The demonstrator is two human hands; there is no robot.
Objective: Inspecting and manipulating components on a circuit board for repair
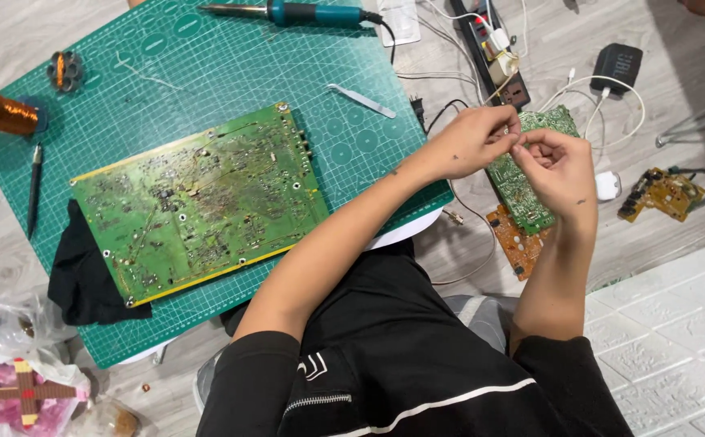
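We bring our left hand (pixel 470 142) and right hand (pixel 559 166) together off the right edge of the green cutting mat (pixel 207 65), fingertips pinched on something too small to tell. Just beneath them lies a small green circuit board (pixel 518 186). A large circuit board (pixel 199 202) rests mid-mat, a soldering iron (pixel 288 12) along its far edge.

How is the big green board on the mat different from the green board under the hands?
The big green board is much larger than the small green board. The big one lies alone on the green cutting mat; the small one lies off it, on the grey floor, partly over an orange board. Both hands meet above the small one; nothing touches the big one. Both show their solder sides.
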